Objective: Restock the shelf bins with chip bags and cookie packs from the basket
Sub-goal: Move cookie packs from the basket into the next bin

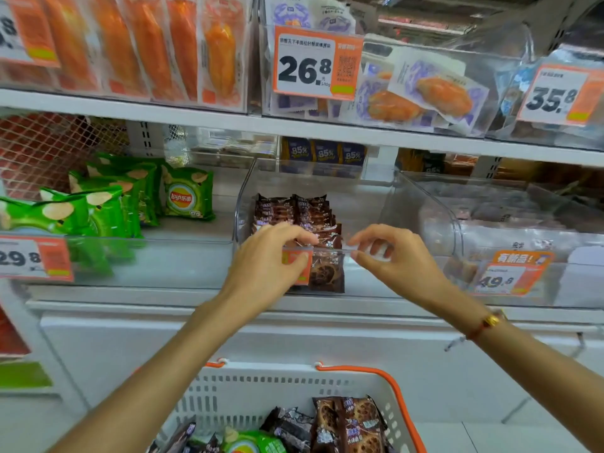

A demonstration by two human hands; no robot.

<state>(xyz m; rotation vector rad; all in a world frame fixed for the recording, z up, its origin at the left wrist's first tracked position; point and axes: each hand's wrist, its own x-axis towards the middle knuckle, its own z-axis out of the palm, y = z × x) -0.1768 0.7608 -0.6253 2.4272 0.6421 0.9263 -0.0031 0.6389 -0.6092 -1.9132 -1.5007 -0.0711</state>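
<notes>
left hand (271,256) pinches front lip of clear plastic shelf bin (366,197) | right hand (389,253) likewise, probably steadying it | brown cookie packs (294,214) inside | more in white orange-handled basket (248,390) below

Orange price tags (316,62), perhaps seafood packs (434,93) above.

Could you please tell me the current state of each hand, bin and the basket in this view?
Left hand: pinching the cookie bin's front rim.
Right hand: pinching the same rim.
Cookie bin: partly filled, packs standing in rows at its left.
Chip bin: partly filled, green bags upright.
Basket: holding cookie packs and a chip bag.
</notes>
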